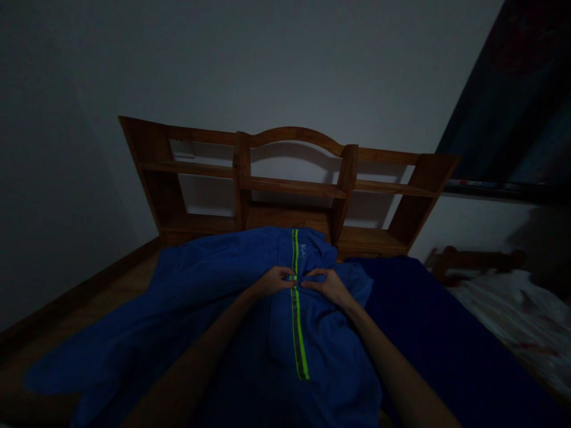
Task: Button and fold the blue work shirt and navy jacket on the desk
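A blue work jacket (pixel 250 321) lies spread out, with a yellow-green and grey reflective stripe (pixel 300 339) running across it and white lettering near its far end. At the stripe, my left hand (pixel 275 280) has its thumb and fingers pinched on the jacket's cloth. Just to the right, my right hand (pixel 326 285) also pinches the cloth, its fingertips pointing toward the left hand's. A small gap separates the two hands. Whatever detail lies between the fingertips is too small and dark to make out.
Beyond the jacket stands a wooden headboard with shelves (pixel 294 187) against a pale wall. A dark blue sheet (pixel 414 333) covers the bed to the right. Farther right are a whitish patterned bedding pile (pixel 517 315) and a dark curtain (pixel 513 107). The room is dim.
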Tool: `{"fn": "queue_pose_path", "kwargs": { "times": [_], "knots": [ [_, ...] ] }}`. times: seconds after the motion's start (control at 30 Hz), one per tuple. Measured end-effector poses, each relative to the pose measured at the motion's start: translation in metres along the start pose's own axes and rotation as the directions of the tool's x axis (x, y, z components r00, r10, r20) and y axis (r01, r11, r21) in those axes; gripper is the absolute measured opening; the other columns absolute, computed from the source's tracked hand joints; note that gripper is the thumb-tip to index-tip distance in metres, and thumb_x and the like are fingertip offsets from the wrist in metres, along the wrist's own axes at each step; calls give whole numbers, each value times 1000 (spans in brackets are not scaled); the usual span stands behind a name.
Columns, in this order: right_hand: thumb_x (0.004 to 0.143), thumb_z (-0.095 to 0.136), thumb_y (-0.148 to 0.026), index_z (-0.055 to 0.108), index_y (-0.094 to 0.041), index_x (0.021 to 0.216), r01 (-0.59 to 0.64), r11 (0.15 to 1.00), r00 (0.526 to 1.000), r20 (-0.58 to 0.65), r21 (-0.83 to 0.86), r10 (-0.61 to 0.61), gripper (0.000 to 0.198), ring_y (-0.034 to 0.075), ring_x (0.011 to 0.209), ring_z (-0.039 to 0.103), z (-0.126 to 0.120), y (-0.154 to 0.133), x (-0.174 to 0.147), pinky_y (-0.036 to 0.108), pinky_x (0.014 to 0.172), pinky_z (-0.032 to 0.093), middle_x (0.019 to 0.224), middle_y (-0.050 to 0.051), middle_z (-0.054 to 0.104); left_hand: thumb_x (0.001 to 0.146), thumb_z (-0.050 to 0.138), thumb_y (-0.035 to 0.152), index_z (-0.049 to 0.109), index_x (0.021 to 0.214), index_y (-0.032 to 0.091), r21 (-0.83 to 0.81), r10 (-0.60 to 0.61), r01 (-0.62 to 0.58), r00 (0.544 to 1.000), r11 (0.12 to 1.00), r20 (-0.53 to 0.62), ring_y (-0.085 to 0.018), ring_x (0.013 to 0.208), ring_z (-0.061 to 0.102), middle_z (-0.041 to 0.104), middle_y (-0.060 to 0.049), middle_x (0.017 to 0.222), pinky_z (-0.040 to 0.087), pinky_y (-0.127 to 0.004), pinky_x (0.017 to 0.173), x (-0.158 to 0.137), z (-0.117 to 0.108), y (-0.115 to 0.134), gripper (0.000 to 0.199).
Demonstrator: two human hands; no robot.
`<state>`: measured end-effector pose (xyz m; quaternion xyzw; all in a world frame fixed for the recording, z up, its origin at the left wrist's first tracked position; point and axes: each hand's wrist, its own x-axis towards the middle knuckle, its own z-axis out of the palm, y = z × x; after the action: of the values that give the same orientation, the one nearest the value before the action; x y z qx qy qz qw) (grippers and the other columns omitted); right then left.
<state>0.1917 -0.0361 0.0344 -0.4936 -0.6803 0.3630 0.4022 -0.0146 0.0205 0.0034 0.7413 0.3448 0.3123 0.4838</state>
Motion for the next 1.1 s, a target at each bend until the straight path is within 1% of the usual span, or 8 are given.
{"fn": "queue_pose_path", "kwargs": {
  "times": [0.17,0.3,0.43,0.53,0.67,0.8,0.93,1.1],
  "knots": [
    [65,69,-42,70,-16,83,34,999,999,18,-1,-34,32,17,78,61,1,1,1,27,74,45,83,3,68,66,65,31,67,87,12,53,51,-49,998,997,-48,-17,81,60,67,-3,84,44,-25,75,4,4,-7,28],
    [67,68,-43,69,-16,84,80,997,997,12,-10,-80,31,17,81,61,1,3,2,27,76,45,85,3,68,67,65,34,66,91,12,104,89,-79,991,991,-96,-18,85,60,67,-4,87,44,-26,78,2,6,-5,33],
    [69,67,-40,68,-17,83,112,993,994,0,-40,-112,27,17,83,60,1,6,3,28,79,44,85,2,67,69,65,39,67,93,12,104,98,-89,991,991,-88,-19,85,60,67,-5,89,45,-26,78,0,5,-2,36],
    [69,68,-38,67,-17,84,147,987,989,-17,-65,-148,26,17,85,60,0,5,3,28,82,43,86,2,66,69,66,41,66,98,11,136,98,-85,991,987,-95,-19,83,60,67,-6,91,45,-26,76,0,5,-1,42],
    [69,68,-38,66,-19,93,201,977,978,-47,-76,-204,30,17,94,59,-1,1,2,30,88,42,96,2,66,69,67,41,66,98,12,192,142,-114,980,975,-139,-19,85,60,67,-5,93,44,-25,78,-1,7,3,40],
    [71,67,-39,68,-21,100,194,979,981,-8,-68,-195,34,19,96,59,-2,1,2,32,89,41,100,2,67,70,66,40,65,95,14,175,176,-147,970,974,-165,-19,89,60,67,-4,93,44,-24,79,-2,10,8,36],
    [72,66,-42,69,-20,97,148,986,989,-10,-74,-149,34,19,90,60,-2,3,2,30,83,43,94,2,68,70,66,41,65,94,14,198,201,-165,963,966,-181,-18,86,59,67,-4,90,44,-24,77,-3,11,10,35],
    [71,67,-44,68,-18,93,146,988,989,-10,-39,-147,34,18,91,59,-2,4,3,29,85,42,94,2,67,68,68,42,64,96,15,242,203,-152,959,958,-198,-19,87,59,67,-4,93,44,-25,78,-6,10,12,39]
  ]
}}
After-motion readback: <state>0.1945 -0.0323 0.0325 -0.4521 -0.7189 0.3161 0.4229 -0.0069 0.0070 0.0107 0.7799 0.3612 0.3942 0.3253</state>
